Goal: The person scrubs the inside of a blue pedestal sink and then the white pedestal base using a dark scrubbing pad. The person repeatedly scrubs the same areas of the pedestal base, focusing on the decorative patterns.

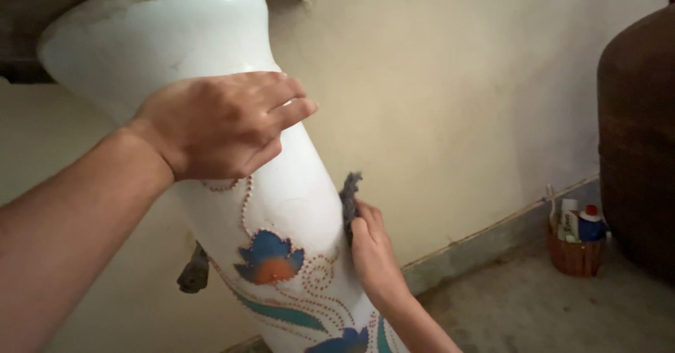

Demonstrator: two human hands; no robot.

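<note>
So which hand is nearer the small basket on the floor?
Right. The right hand presses a grey cloth on the pedestal's near side of the basket; the left hand rests higher, farther away.

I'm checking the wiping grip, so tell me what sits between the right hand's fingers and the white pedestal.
In the head view, a small grey cloth lies pressed between the right hand and the painted white pedestal.

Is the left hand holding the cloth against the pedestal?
No, the left hand lies bare and flat on the white pedestal; the right hand presses the grey cloth against its side.
</note>
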